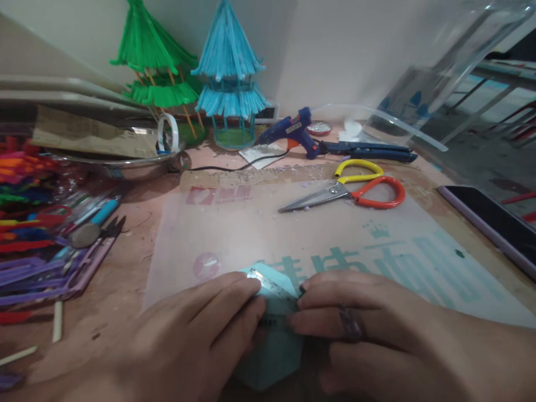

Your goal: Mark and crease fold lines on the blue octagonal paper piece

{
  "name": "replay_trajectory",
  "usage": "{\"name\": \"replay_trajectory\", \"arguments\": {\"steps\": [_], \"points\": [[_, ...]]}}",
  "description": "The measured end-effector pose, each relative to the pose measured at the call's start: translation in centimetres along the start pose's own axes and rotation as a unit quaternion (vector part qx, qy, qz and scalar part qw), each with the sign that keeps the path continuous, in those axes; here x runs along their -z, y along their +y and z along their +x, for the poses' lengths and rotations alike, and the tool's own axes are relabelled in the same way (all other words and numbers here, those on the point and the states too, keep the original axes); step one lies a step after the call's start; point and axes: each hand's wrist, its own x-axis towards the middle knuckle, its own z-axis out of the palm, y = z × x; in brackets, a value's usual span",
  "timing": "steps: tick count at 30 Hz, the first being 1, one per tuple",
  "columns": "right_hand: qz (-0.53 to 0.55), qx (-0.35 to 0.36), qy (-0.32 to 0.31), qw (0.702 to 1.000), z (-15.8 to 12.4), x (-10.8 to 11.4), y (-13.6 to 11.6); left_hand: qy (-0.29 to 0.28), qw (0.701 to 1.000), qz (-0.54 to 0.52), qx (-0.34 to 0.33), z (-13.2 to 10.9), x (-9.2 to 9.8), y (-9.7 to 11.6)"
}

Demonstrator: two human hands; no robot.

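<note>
A light teal piece of card (278, 354) with angled corners lies on the plastic-covered board near the front. Across its upper part runs a narrow, shiny clear ruler (270, 285). My left hand (205, 329), fingers together, presses the ruler's left end down on the card. At the card's right edge is my right hand (368, 324), with its fingers curled together and a purple ring on one of them. A small dark tip shows by the right index finger; what it belongs to is hidden. Both hands are slightly blurred.
Scissors (347, 190) with yellow and red handles lie beyond the hands. Behind them are a blue glue gun (288, 131), a blue model tower (230, 78) and a green one (154, 61). A metal bowl (125, 167), pliers (98, 251) and colourful craft pieces crowd the left; a phone (494, 223) lies right.
</note>
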Motion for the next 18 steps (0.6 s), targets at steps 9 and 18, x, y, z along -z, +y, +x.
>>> {"name": "replay_trajectory", "arguments": {"steps": [9,18], "points": [[0.037,0.038,0.025,0.998,0.5,-0.3,0.9,0.009,1.0,0.007,0.004,-0.2,0.4,-0.1],[0.07,0.027,0.023,0.997,0.2,-0.1,1.0,0.016,1.0,-0.007,-0.022,0.6,1.0,-0.4]]}}
